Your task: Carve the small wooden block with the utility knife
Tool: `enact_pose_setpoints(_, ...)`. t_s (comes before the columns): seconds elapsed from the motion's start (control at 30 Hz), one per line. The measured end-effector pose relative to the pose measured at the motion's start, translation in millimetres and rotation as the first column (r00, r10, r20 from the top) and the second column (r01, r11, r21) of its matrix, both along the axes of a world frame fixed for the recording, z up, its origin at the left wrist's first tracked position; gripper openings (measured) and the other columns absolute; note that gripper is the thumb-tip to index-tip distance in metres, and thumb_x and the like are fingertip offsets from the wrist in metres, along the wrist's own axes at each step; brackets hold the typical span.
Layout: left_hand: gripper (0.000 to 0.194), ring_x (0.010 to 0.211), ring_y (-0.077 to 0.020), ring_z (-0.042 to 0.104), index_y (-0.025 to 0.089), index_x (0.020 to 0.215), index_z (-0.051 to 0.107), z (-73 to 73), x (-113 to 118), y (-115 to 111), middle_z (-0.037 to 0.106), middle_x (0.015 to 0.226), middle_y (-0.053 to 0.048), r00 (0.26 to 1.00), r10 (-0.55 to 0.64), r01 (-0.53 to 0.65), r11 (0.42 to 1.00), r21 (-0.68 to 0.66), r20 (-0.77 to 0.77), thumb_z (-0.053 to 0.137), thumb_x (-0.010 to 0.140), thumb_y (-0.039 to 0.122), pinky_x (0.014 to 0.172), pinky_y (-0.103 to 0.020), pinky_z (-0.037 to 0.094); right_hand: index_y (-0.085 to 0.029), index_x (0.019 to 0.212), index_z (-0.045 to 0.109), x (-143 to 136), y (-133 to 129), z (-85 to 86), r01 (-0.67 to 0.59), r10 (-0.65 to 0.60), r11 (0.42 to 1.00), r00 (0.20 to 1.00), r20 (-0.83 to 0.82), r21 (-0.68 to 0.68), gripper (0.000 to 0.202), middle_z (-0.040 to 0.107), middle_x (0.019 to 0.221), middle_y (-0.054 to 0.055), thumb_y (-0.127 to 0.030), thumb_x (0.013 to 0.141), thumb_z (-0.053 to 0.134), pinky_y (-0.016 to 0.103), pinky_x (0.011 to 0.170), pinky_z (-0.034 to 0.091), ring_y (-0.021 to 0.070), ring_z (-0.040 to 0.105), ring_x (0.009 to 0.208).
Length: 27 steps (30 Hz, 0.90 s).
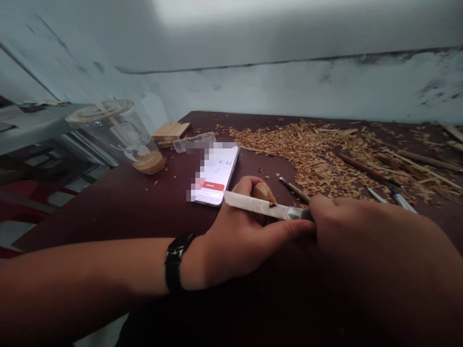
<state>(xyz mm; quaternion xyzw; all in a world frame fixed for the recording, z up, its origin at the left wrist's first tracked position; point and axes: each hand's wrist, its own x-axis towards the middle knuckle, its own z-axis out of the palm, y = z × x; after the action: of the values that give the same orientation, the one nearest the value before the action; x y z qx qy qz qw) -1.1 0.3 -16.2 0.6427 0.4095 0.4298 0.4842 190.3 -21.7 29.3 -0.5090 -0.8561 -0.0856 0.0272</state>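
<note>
My left hand [238,236], with a black band on its wrist, is closed round a small rounded piece of wood [264,192]. The lower part of that piece is hidden by the palm and fingers. Across it lies the flat pale blade of a carving knife [253,204], touching the wood near a small dark curl. My right hand [361,241] grips the knife's dark handle, most of which its fingers hide. The left thumb reaches along to the handle end of the blade, close to the right hand.
Wood shavings [307,144] cover the back right of the dark table [152,212]. Among them lie a brown-handled tool [365,167] and a pen [402,199]. A lit phone [220,168], wooden blocks [171,131] and a plastic cup with a straw [123,140] stand leftward.
</note>
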Motion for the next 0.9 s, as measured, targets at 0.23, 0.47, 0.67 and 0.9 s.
enact_pose_setpoints(0.23, 0.050, 0.070, -0.0149, 0.050, 0.023, 0.106, 0.049, 8.8, -14, -2, 0.056, 0.084, 0.002, 0.970, -0.169, 0.170, 0.985, -0.007, -0.173, 0.088, 0.079, 0.035, 0.060, -0.030, 0.043, -0.024, 0.065, 0.062, -8, 23, 1.4, -0.160, 0.154, 0.981, 0.986, -0.061, -0.107, 0.012, 0.062, 0.058, 0.000, -0.020, 0.076, 0.064, 0.032, 0.050, 0.024, 0.0164, 0.049, 0.047)
enact_pose_setpoints(0.47, 0.042, 0.065, -0.0129, 0.047, 0.022, 0.102, 0.046, 3.0, -5, -3, 0.051, 0.075, 0.005, 0.995, -0.049, 0.053, 0.998, 0.041, -0.082, 0.082, 0.086, 0.039, 0.059, -0.030, 0.039, -0.025, 0.067, 0.058, -13, 17, 0.5, 0.132, -0.128, 0.989, 0.990, 0.059, -0.069, 0.016, 0.062, 0.056, 0.003, -0.011, 0.075, 0.057, 0.030, 0.046, 0.025, 0.0204, 0.055, 0.044)
enact_pose_setpoints(0.67, 0.050, 0.071, -0.0143, 0.054, 0.024, 0.110, 0.047, 4.9, -10, 1, 0.055, 0.081, 0.004, 0.994, -0.110, 0.111, 0.991, -0.079, 0.018, 0.086, 0.082, 0.039, 0.061, -0.028, 0.044, -0.025, 0.070, 0.056, -10, 12, -8.6, -0.071, 0.069, 0.997, 0.989, -0.134, -0.012, 0.016, 0.064, 0.060, 0.003, -0.019, 0.084, 0.050, 0.031, 0.046, 0.024, 0.0198, 0.056, 0.045)
enact_pose_setpoints(0.9, 0.063, 0.123, -0.0290, 0.066, 0.025, 0.133, 0.048, 12.2, -16, 2, 0.062, 0.137, -0.011, 0.947, -0.294, 0.313, 0.936, -0.163, 0.130, 0.086, 0.082, 0.030, 0.099, -0.039, 0.058, -0.025, 0.076, 0.063, -7, 15, -16.6, -0.124, 0.137, 0.987, 0.983, -0.125, 0.105, 0.014, 0.063, 0.059, 0.000, -0.016, 0.078, 0.052, 0.033, 0.049, 0.022, 0.0205, 0.057, 0.045)
